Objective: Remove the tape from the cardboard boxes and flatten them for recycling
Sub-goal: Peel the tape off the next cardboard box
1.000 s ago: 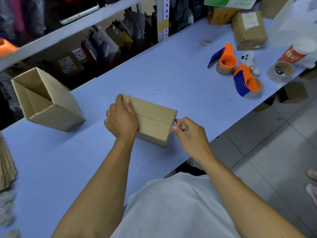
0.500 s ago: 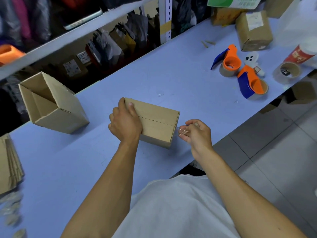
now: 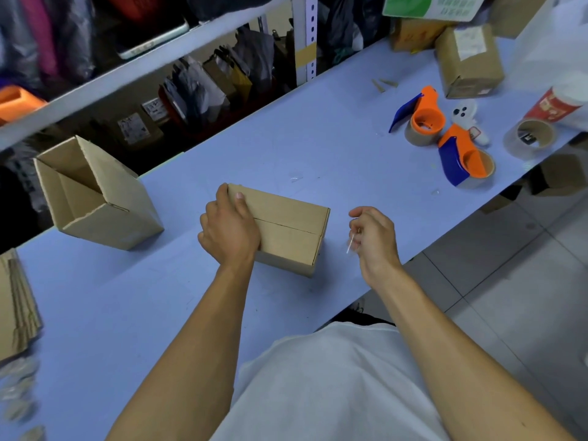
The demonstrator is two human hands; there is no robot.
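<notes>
A closed brown cardboard box [image 3: 286, 227] lies on the blue table [image 3: 318, 144] in front of me, its top seam showing. My left hand [image 3: 229, 227] grips the box's left end, thumb on top. My right hand [image 3: 372, 240] hovers just right of the box, apart from it, with fingers curled and pinching a thin strip of clear tape [image 3: 351, 245]. An open, unsealed box [image 3: 95, 195] stands tilted at the left.
Two orange-and-blue tape dispensers [image 3: 426, 119] [image 3: 467, 163], a tape roll [image 3: 529, 136], a red cup [image 3: 556, 105] and a sealed box [image 3: 467, 62] sit at the right. Flattened cardboard [image 3: 16, 307] is stacked at the left edge. Shelving runs behind the table; tiled floor lies to the right.
My right hand has pulled away from the box's right end toward the right, taking a strip of clear tape with it. My left hand has kept its hold on the box.
</notes>
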